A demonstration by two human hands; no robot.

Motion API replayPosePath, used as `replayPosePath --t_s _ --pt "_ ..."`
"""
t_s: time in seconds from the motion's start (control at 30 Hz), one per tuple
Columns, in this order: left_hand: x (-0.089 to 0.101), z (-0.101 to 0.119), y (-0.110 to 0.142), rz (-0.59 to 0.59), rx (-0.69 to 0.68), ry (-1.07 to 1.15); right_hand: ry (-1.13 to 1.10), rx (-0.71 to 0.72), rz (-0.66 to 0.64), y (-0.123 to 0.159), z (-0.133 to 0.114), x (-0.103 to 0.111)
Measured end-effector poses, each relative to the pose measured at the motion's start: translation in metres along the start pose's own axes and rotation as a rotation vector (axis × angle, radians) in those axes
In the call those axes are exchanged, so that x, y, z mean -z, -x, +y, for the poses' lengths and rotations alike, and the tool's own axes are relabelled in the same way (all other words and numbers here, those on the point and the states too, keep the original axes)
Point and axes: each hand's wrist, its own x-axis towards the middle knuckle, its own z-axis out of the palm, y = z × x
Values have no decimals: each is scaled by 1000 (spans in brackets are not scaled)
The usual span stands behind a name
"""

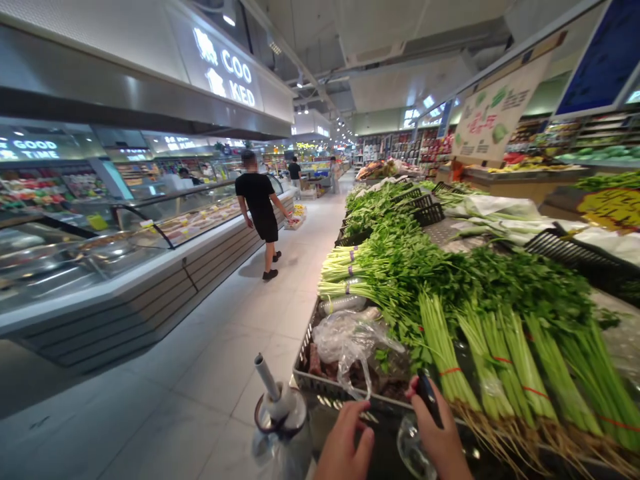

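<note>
**Left hand [345,443] and right hand [440,427] are reaching over a grey plastic crate [320,377] among vegetables**

The right hand is closing around one slim dark object [429,398], which is sitting just above the crate's near corner, while the left hand is curling at the crate's rim, and I cannot tell whether it is gripping anything. The crate is holding one crumpled clear plastic bag [350,343] over brownish contents too blurred to name. Three purple-banded bundles of leafy greens [350,270] are lying beyond it, beside at least five red-banded, root-on bundles of celery [500,353]. One person in black [257,200] is walking along the glass deli case [200,220].
</note>
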Motion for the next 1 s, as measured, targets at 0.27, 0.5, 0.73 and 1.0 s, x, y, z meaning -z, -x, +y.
replayPosePath --t_s 0.27,0.5,0.73,1.0 --pt "-2 -16 5 -71 -78 8 61 -13 243 8 -5 47" --pt "8 -19 12 -190 -103 56 41 14 39 48 -23 13" --pt "15 -29 20 -220 -81 62 -45 56 -64 68 -29 -8" --pt "15 -43 27 -149 -51 71 -78 75 269 48 -18 19"
